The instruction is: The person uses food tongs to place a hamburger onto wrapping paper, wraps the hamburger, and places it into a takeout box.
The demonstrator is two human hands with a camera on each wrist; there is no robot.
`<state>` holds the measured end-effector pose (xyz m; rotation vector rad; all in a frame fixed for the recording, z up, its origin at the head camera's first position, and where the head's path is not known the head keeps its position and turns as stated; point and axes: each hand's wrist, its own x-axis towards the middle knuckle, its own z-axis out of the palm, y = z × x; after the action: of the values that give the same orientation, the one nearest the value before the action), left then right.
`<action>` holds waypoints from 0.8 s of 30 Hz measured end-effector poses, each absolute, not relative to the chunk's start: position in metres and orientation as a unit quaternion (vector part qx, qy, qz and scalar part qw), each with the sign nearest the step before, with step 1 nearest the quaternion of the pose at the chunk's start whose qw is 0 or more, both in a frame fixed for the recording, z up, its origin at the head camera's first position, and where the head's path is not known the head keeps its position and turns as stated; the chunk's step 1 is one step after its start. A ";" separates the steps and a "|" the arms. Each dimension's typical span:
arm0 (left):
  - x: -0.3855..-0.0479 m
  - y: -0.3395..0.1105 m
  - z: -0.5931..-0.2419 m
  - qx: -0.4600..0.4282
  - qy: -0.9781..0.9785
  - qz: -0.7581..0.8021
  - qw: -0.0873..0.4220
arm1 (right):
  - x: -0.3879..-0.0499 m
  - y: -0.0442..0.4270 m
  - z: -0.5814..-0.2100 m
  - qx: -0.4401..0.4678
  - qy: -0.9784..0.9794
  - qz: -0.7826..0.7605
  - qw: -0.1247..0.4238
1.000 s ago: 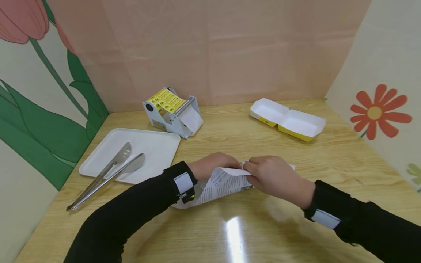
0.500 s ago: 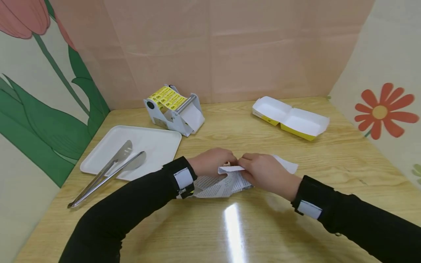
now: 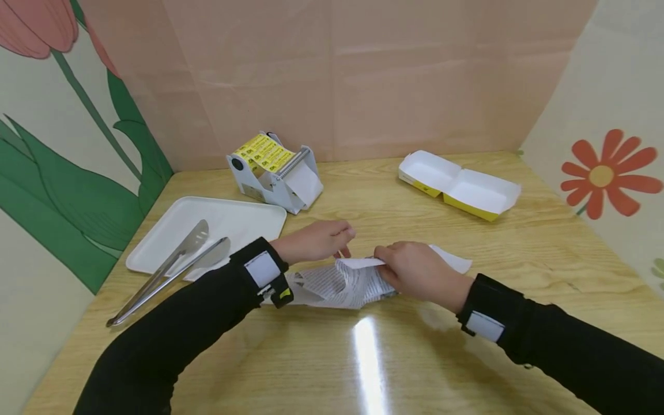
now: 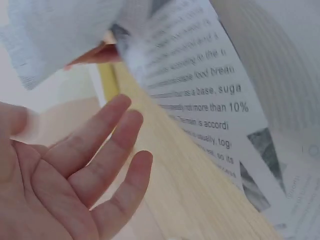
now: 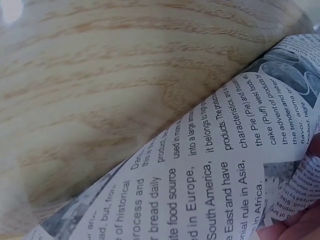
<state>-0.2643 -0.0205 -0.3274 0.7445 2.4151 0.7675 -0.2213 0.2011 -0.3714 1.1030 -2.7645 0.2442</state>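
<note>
A sheet of newsprint-patterned wrapping paper [image 3: 355, 288] lies folded and bunched on the wooden table, in front of the person. Its right part is gripped by the right hand [image 3: 422, 272], with the fingers curled over the upper edge. The left hand [image 3: 315, 240] hovers just beyond the paper's left part, fingers loosely extended and holding nothing. In the left wrist view its fingers [image 4: 107, 160] point toward the paper [image 4: 195, 95], with a gap between. Whether anything lies inside the folds is hidden. The right wrist view shows the printed paper [image 5: 220, 170] slanting over the table.
On the left, a white tray [image 3: 249, 216] bears metal serving tongs [image 3: 166, 275] whose handles overhang its edge. A label dispenser [image 3: 277, 173] with yellow stickers stands at the back. An open white-and-yellow paper box [image 3: 459, 184] sits at the back right.
The left hand has let go of the paper and moved left and away from it. The right hand keeps its grip, having shifted slightly left. The paper's left part has been folded and crumpled more.
</note>
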 end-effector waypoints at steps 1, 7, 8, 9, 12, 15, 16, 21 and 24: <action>-0.263 -0.022 -0.324 0.255 0.888 0.289 0.252 | -0.222 0.201 -0.371 0.367 -0.923 0.085 0.075; -0.247 -0.015 -0.315 0.218 0.908 0.232 0.272 | -0.224 0.204 -0.365 0.368 -0.920 0.109 0.074; -0.245 -0.013 -0.316 0.222 0.908 0.231 0.271 | -0.225 0.205 -0.363 0.368 -0.920 0.113 0.075; -0.245 -0.011 -0.316 0.226 0.908 0.232 0.267 | -0.226 0.205 -0.362 0.369 -0.919 0.117 0.074; -0.246 -0.008 -0.321 0.227 0.901 0.262 0.259 | -0.228 0.205 -0.359 0.366 -0.919 0.127 0.070; -0.250 -0.006 -0.325 0.223 0.898 0.284 0.251 | -0.229 0.206 -0.357 0.362 -0.921 0.134 0.053; -0.251 -0.006 -0.327 0.221 0.897 0.290 0.249 | -0.230 0.206 -0.357 0.359 -0.922 0.139 0.045; -0.254 -0.005 -0.333 0.188 0.888 0.331 0.257 | -0.231 0.207 -0.358 0.339 -0.927 0.163 0.004; -0.255 -0.006 -0.336 0.148 0.882 0.358 0.269 | -0.232 0.207 -0.358 0.330 -0.929 0.167 -0.004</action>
<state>-0.2553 -0.0059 -0.3364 0.3997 2.3779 0.9645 -0.2324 0.2066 -0.3584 1.0377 -2.9265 0.5263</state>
